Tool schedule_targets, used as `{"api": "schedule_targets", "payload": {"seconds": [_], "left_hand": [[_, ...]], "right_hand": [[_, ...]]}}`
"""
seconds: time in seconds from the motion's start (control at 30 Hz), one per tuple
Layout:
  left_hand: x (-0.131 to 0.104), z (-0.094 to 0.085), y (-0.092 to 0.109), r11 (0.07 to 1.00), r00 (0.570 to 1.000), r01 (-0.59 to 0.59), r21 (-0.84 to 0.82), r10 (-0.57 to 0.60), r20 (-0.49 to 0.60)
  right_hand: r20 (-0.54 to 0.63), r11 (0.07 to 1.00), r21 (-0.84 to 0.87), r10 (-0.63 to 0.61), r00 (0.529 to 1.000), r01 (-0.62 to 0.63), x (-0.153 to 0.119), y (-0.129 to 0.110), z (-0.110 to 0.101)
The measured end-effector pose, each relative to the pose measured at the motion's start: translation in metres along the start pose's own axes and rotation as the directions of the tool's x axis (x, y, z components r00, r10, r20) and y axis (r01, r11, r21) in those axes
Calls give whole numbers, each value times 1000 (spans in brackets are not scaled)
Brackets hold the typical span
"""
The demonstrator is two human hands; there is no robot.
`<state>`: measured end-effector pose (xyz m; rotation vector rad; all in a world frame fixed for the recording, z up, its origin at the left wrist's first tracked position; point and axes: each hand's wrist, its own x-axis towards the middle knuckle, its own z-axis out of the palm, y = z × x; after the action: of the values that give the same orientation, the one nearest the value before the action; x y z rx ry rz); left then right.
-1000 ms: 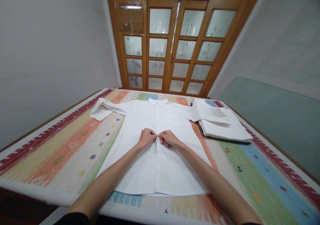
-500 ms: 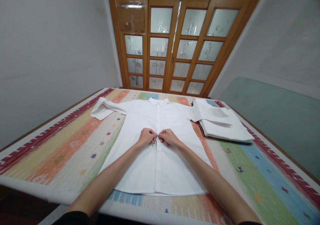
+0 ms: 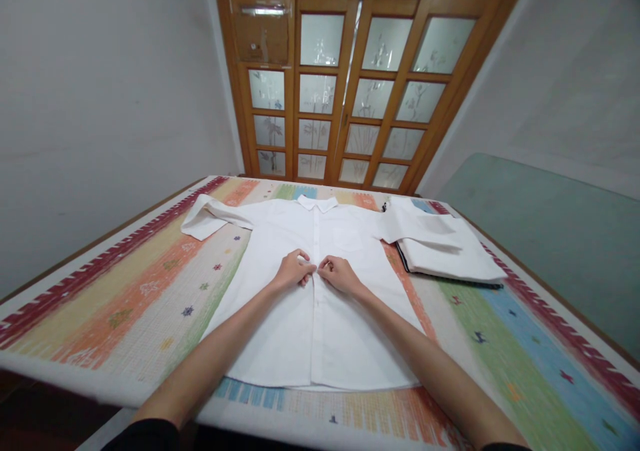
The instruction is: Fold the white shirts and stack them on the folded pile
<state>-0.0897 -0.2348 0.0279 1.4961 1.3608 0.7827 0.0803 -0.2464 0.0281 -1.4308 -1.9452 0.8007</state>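
Note:
A white button-up shirt [image 3: 280, 331] lies spread front side up, its collar [image 3: 318, 203] pointing away from me. My left hand [image 3: 294, 269] pinches the front placket of the shirt about halfway down, thumb and index finger together. From the other side, my right hand [image 3: 339, 274] pinches the same placket, its fingertips almost touching those of the left. Whatever button sits between the fingertips is hidden. The left sleeve in view [image 3: 207, 217] is bent on the cloth; the other sleeve [image 3: 425, 231] lies over a folded stack of white clothes [image 3: 460, 264].
A striped, multicoloured cloth [image 3: 150, 291] covers the table under the shirt. Dark edging shows along the folded stack at the right. A pale green board [image 3: 545, 231] leans by the right wall. Wooden doors with glass panes [image 3: 340, 91] stand behind the table.
My left thumb and fingers have spread slightly and shifted at the placket. My right hand keeps nearly the same place. The shirt's body lies as before.

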Motion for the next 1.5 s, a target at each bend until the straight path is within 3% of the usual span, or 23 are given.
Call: {"api": "schedule_targets", "payload": {"seconds": [0.07,0.13,0.23,0.3,0.4,0.5,0.6,0.67,0.73,0.83,0.93,1.03,1.13,1.2,1.33,1.5], "left_hand": [[-2,-2,0,972,986,-134,193,150,-67],[-4,-3,-1,872,943,-253,419,319,-95],[-7,-7,-8,669,876,-367,646,482,-2],[-8,-14,-16,589,881,-352,728,472,45],[-9,-36,-27,552,939,-224,803,342,26],[-7,-66,-37,525,974,-86,847,223,-40],[-7,-89,-43,491,980,-6,871,176,-93],[-9,-95,-44,473,982,21,881,157,-108],[-12,-93,-41,463,984,53,885,128,-126],[-18,-82,-33,474,989,19,880,121,-87],[-21,-64,-25,527,968,-226,819,216,128],[-21,-44,-19,530,869,-492,691,342,357],[-20,-27,-15,469,783,-622,627,389,486],[-22,-19,-14,442,777,-630,639,377,505],[-33,-15,-14,416,785,-616,668,392,480],[-55,-29,-16,447,735,-676,585,454,503]], "right_hand": [[-62,994,-92,-61,996,55,-3,-1,3],[-66,978,-199,-74,995,59,-8,-2,7],[-74,910,-409,-99,992,61,-18,-1,9],[-102,841,-535,-159,982,81,-25,2,7],[-141,756,-650,-222,965,79,-33,15,-5],[-80,714,-698,-158,984,58,-43,34,-18],[-25,697,-716,-71,997,32,-61,49,-26],[6,690,-721,-79,997,58,-80,51,-28],[92,688,-707,-141,986,165,-101,47,-30],[290,699,-601,-261,921,388,-132,30,-35],[467,763,-398,-309,829,509,-151,5,-44],[562,872,-134,-325,761,471,-154,-18,-51],[514,939,72,-324,794,336,-144,-34,-48],[460,963,97,-266,847,250,-135,-40,-42],[280,984,-59,-145,949,167,-112,-47,-25],[154,971,-232,-19,988,55,-85,-49,-1]]}}
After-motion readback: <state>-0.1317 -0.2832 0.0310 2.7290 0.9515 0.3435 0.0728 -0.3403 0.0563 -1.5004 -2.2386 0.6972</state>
